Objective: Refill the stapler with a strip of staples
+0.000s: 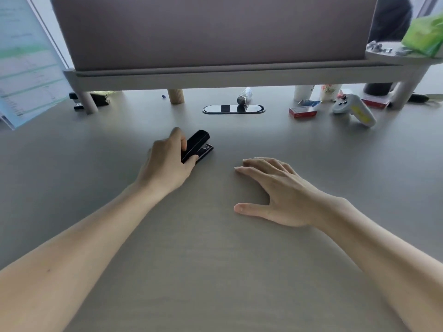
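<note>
A wide grey wood-grain worktop [215, 259] carries everything, closed along its far edge by a tall mauve fabric partition [211, 29] raised on pale legs, so that small clutter shows through the gap beneath. Most of the near and middle worktop lies bare, which leaves generous room for both forearms to swing or slide. Toward the far right corner sit a white handheld controller with a yellow label [354, 107] and, just left of it, a small red cardboard box [303, 113], possibly the staple supply, though its print is too small to read. At the middle of the far edge an oval black cable grommet [233, 109] is set flush, with a small capped bottle [244, 95] lying just behind it. The left hand [167, 161] wraps its fingers around the rear of the small black stapler [197, 146], which rests on the worktop left of centre, its top arm tilted up from the base; gripping the hinge end probably steadies it for opening while leaving the front free. The right hand [273, 190] lies flat and empty, fingers spread on the worktop, well apart from the stapler and with clear passage toward the red box. No staple strip is visible.
</note>
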